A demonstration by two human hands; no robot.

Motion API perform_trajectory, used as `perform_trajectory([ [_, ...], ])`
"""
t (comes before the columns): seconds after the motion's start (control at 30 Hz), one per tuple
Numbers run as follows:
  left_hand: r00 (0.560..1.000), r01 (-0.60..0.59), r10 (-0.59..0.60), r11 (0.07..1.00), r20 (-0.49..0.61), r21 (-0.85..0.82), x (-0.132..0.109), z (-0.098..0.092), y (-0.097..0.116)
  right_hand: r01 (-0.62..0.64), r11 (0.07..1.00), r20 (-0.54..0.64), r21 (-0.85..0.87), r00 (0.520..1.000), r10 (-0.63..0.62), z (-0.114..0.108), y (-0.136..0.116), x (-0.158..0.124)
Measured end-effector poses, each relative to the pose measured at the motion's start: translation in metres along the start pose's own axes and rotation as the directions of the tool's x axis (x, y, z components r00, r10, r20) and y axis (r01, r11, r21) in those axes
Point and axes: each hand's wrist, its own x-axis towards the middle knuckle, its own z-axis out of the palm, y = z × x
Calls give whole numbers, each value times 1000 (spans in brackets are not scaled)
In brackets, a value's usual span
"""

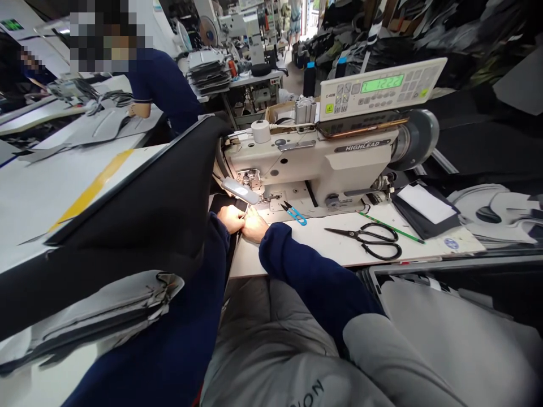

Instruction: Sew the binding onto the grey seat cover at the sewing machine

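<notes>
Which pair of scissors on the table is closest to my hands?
The small blue-handled snips, lying by the sewing machine base, just right of your right hand. The big black scissors lie farther right on the table, well apart from it.

— What lies beyond the fingers (248, 219)?
— More sewing machines (248, 25) along a narrow aisle (293, 72), with a fan (208, 29) among them.
— And to their left?
— A long white bench (34, 198) with a yellow stripe (95, 183). Behind it, a person in blue (165, 90) stands at another bench (42, 113).
— Far right?
— Dark heaps of cut material (424, 28).
</notes>
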Motion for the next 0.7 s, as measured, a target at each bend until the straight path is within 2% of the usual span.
perform_trajectory([
  [0.17, 999, 25, -25, 1000, -23, 1, -2, 2, 0, -57, 998, 1, -19, 998, 57, -2, -3, 4],
  [0.33, 998, 65, -64, 998, -19, 20, -9, 2, 4, -7, 999, 3, -40, 1000, 8, -3, -5, -4],
  [0.5, 993, 116, -116, 992, -2, 48, -12, 9, 7, -30, 999, -10, -45, 1000, 30, 2, -7, -13],
  [0.7, 993, 85, -89, 995, 76, 54, -7, 15, 6, 98, 995, 2, -6, 995, -98, -13, -22, -34],
])
